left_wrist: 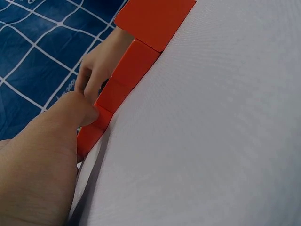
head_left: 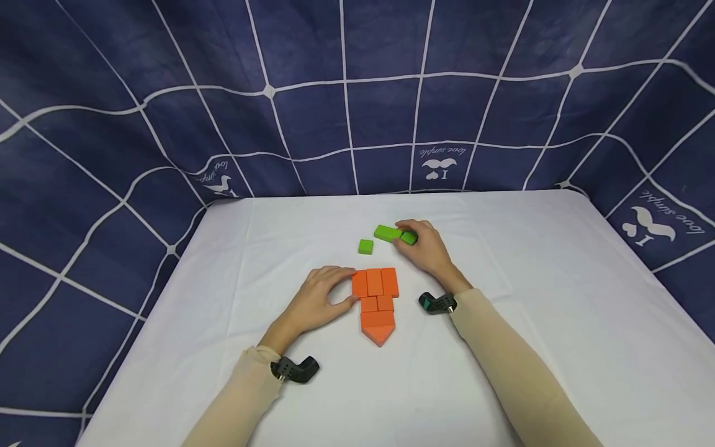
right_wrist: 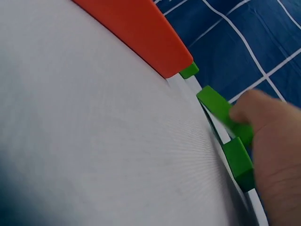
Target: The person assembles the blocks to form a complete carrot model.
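Orange blocks (head_left: 374, 282) lie flat in one joined figure: three upright rectangles, two small squares, a wider rectangle and a triangle (head_left: 379, 335) pointing towards me. My left hand (head_left: 315, 298) pinches the leftmost orange rectangle (head_left: 360, 284), fingertips at its far corner and thumb at its near one. Beyond the figure, my right hand (head_left: 426, 248) pinches a long green block (right_wrist: 218, 106) at its right end, tilted over the cloth. Another green block (right_wrist: 239, 162) lies beneath that hand, partly covered by it in the head view. A small green square block (head_left: 365, 247) sits left of them.
A white cloth (head_left: 268, 236) covers the table. Behind it and at both sides hangs a dark blue curtain (head_left: 307, 124) with white grid lines. Each wrist wears a small black camera (head_left: 296, 370).
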Tool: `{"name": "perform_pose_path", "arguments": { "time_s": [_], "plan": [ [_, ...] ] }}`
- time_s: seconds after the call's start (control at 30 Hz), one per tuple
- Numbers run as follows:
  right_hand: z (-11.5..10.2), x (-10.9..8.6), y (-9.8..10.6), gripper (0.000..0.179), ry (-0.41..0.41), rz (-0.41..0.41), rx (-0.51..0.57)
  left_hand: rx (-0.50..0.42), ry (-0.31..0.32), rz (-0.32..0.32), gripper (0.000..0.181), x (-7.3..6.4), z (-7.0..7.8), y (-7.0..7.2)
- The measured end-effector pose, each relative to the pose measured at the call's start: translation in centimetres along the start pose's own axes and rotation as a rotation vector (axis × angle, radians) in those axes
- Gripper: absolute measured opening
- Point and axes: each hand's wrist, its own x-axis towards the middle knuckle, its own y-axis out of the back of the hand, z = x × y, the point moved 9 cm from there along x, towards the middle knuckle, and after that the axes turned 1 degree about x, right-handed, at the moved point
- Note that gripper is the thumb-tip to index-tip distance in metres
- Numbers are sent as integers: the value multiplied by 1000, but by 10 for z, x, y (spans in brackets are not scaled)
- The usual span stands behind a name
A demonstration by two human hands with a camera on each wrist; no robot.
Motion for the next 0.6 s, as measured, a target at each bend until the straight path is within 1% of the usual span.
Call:
{"name": "perform_pose_path", "arguments": {
  "time_s": [0.13,0.2,0.27,0.47,0.6],
  "plan": [
    [-3,-4,3,31,12,26,79,1,-2,0,54,-1,-1,1],
    [-4,-6,3,28,15,22,114,0,-5,-4,53,0,-1,0],
    [-7,-8,2,25,31,-1,128,-1,-8,0,53,0,0,0],
    [-14,-13,-4,25,77,-63,120,-1,-15,7,54,0,1,1],
    [-19,-17,-8,26,103,-96,118,-2,-5,0,54,-1,0,1]
  ]
}}
